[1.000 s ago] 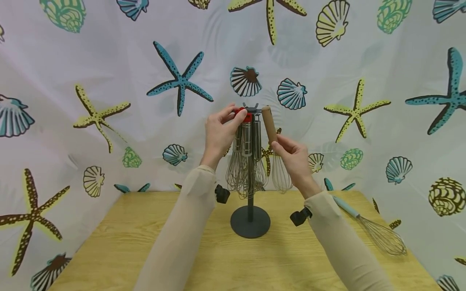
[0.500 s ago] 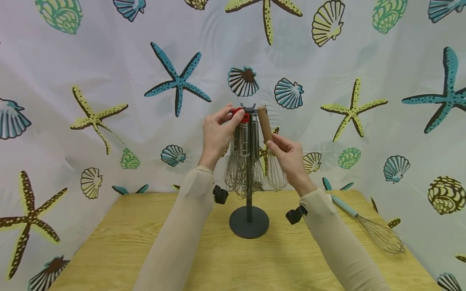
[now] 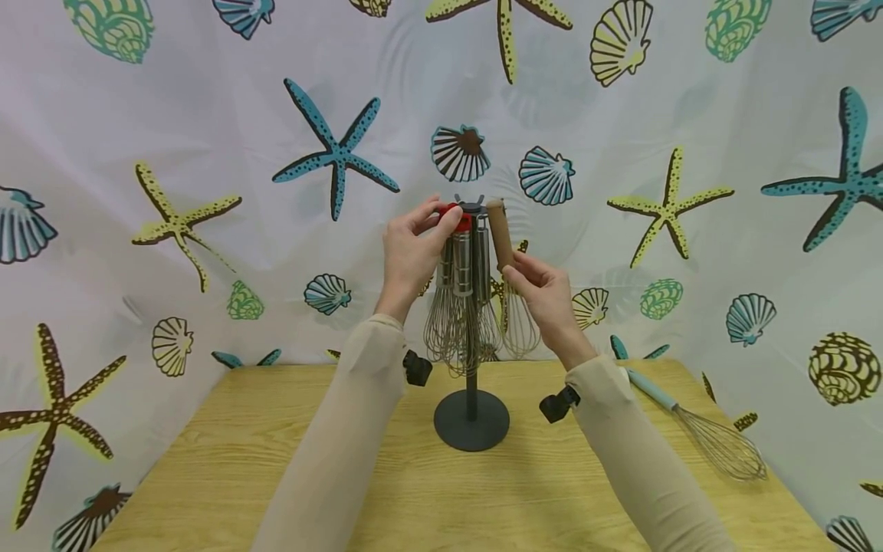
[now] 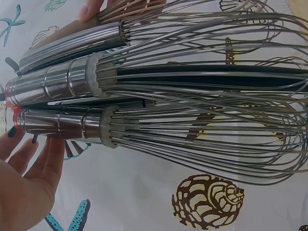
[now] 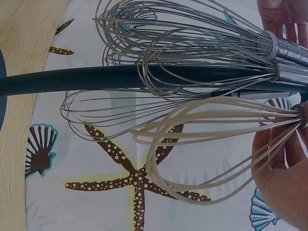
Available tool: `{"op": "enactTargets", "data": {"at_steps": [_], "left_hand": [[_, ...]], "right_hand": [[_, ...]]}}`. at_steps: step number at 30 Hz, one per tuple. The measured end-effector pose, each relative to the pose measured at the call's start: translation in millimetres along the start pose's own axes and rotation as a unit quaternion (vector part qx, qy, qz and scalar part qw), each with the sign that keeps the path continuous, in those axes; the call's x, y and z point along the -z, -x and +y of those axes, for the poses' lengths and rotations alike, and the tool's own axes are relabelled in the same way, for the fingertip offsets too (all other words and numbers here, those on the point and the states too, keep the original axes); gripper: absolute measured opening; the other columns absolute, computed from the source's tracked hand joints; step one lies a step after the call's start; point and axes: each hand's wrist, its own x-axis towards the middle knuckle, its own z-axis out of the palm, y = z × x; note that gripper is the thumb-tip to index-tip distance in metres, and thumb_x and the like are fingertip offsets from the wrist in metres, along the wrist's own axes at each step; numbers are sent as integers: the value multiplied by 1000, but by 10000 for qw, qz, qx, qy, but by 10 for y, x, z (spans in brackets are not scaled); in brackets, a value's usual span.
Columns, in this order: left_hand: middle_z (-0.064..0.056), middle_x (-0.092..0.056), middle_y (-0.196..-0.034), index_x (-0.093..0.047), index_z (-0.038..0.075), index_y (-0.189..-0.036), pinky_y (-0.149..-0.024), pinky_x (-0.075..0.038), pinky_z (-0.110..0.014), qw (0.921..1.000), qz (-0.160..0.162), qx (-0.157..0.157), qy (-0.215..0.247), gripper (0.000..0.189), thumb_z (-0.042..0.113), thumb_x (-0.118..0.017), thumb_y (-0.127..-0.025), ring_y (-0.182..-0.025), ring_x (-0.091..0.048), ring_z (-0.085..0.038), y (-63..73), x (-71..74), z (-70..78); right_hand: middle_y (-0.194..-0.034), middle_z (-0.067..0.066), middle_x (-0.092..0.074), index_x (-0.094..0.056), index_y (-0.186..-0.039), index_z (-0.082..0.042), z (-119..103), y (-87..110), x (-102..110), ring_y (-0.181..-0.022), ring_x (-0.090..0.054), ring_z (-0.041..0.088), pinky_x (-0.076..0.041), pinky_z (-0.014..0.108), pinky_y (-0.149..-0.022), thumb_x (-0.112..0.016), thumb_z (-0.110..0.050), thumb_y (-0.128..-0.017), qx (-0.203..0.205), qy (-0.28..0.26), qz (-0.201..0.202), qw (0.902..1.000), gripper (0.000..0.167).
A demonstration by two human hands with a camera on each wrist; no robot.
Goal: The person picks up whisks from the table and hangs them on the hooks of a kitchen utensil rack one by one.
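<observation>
A dark stand (image 3: 472, 422) with a round base holds several hanging metal whisks. My left hand (image 3: 410, 249) pinches the red top of a steel-handled whisk (image 3: 462, 264), thumb in front. A second red-topped whisk (image 4: 43, 89) hangs beside it in the left wrist view. My right hand (image 3: 545, 299) grips the lower end of a brown-handled whisk (image 3: 500, 234) between thumb and fingers. That handle leans, its top right at the stand's holder. Its pale wire loops (image 5: 288, 114) spread below the hand in the right wrist view. A plain steel handle (image 3: 484, 257) hangs between the hands.
On the right of the wooden table (image 3: 310, 460) lies a whisk with a light blue handle (image 3: 654, 391), its wires toward the front right. A white curtain (image 3: 228, 138) printed with starfish and shells hangs behind and at the sides.
The brown-handled whisk and my right hand have shifted a little left, closer to the stand. My left hand keeps its place on the red top.
</observation>
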Motion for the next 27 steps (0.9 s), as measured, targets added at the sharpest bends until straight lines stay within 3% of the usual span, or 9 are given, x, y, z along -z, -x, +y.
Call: {"op": "enactTargets", "data": {"at_steps": [13, 22, 27], "left_hand": [[3, -57, -142, -72, 17, -121, -95, -54, -35, 9999, -54, 118, -4, 44, 46, -70, -89, -118, -63, -14, -4, -20, 9], [3, -57, -142, -71, 16, -121, -95, -54, -36, 9999, -45, 129, 20, 44, 46, -70, -89, -119, -63, -14, 1, -1, 14], [3, -56, -143, -71, 16, -122, -96, -53, -37, 9999, -60, 119, 16, 45, 47, -69, -89, -120, -62, -14, -6, 17, 8]], "right_hand": [[-132, 19, -59, -54, -140, -5, 54, -18, 33, -104, -62, 6, -50, 25, -93, -63, -14, -96, 87, 10, 62, 9999, 46], [-113, -2, -68, -57, -137, -5, 71, -46, 27, -100, -63, 6, -51, 22, -88, -65, -15, -96, 202, 0, 35, 9998, 43], [-114, 1, -67, -58, -136, -4, 66, -43, -17, -99, -63, 6, -51, 22, -87, -65, -15, -96, 220, -6, 33, 9998, 42]]}}
